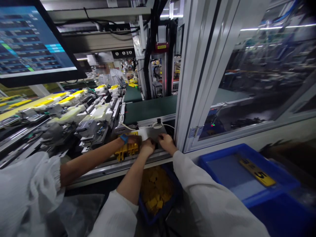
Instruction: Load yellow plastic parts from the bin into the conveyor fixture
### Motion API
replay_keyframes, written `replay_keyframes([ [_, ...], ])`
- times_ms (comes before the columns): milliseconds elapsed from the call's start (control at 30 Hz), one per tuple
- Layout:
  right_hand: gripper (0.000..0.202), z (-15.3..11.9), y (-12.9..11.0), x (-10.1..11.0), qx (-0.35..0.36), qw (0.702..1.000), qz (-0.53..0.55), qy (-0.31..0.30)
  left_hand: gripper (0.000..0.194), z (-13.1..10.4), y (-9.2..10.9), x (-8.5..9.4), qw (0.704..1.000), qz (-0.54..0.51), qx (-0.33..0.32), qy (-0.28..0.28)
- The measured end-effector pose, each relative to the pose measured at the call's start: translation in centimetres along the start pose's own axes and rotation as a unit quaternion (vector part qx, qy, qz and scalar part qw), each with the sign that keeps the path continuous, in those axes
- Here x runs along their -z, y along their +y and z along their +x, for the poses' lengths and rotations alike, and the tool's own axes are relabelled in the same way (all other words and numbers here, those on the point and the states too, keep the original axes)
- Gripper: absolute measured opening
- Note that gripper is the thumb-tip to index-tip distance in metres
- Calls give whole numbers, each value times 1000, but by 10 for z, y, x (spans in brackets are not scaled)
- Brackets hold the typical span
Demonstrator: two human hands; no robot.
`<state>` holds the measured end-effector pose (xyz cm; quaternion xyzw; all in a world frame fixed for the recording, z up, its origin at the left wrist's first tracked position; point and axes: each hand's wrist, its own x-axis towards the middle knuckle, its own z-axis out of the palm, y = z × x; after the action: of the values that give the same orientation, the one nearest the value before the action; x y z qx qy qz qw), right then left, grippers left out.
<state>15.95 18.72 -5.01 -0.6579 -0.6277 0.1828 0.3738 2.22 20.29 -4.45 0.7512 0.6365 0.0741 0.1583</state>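
Note:
My left hand (147,147) rests at the near edge of a light grey panel (154,131) beside the green conveyor, its fingers curled. My right hand (166,143) is just to the right, at the same panel edge, with its fingers pinched together. Whatever either hand grips is too small or hidden. A co-worker's arm with a blue wristband (124,138) reaches in from the left. That person's hand is over yellow plastic parts (127,149), left of my left hand.
Below my arms stands a blue bin holding yellow pieces (154,202). A blue tray (222,164) with a yellow label plate (258,172) lies at right. An aluminium post (195,75) rises beside my right hand. Fixtures with yellow parts fill the left, under a monitor (32,39).

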Motion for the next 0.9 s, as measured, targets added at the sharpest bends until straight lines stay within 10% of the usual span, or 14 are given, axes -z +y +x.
replay_keyframes([
  [900,25,-1,-5,-4,-1,1000,0,-4,27,-18,6,7,999,26,44,-13],
])
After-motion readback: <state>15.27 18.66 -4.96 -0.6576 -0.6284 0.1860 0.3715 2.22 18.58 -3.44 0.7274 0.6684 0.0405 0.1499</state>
